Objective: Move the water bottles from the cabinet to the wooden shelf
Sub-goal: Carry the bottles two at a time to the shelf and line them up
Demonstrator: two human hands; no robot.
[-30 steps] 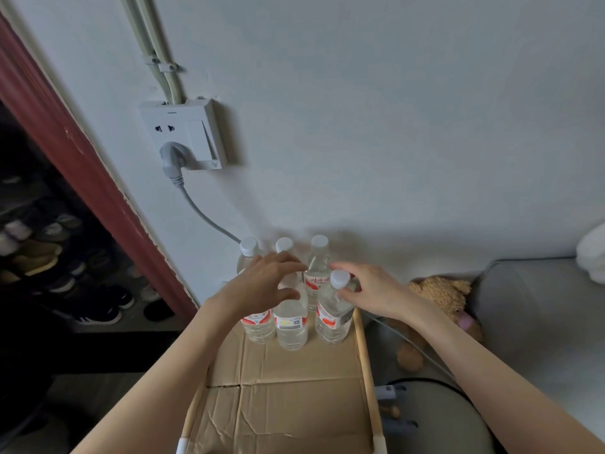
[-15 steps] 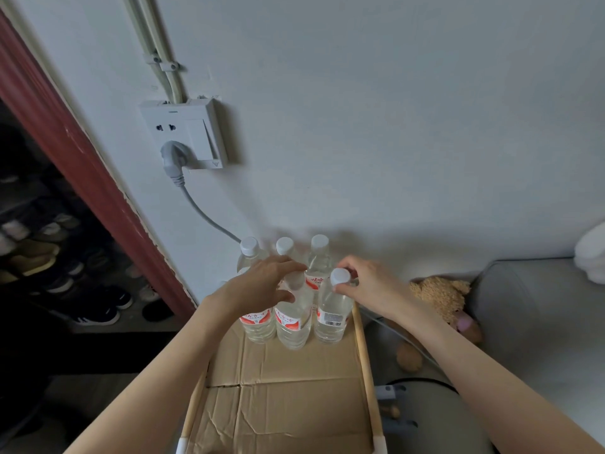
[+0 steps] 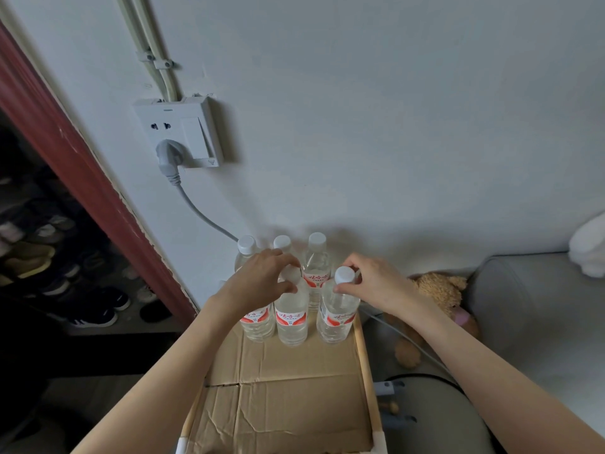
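My left grip (image 3: 262, 280) curls around the neck of the front middle bottle (image 3: 291, 317); my right grip (image 3: 376, 283) pinches the white cap of the front right bottle (image 3: 337, 314). Both bottles stand upright on the cardboard-lined wooden shelf (image 3: 366, 355), in front of three more bottles (image 3: 316, 257) against the wall. Compared with a second ago, both hands hold the same bottles, and the front right bottle now stands slightly apart from its neighbour.
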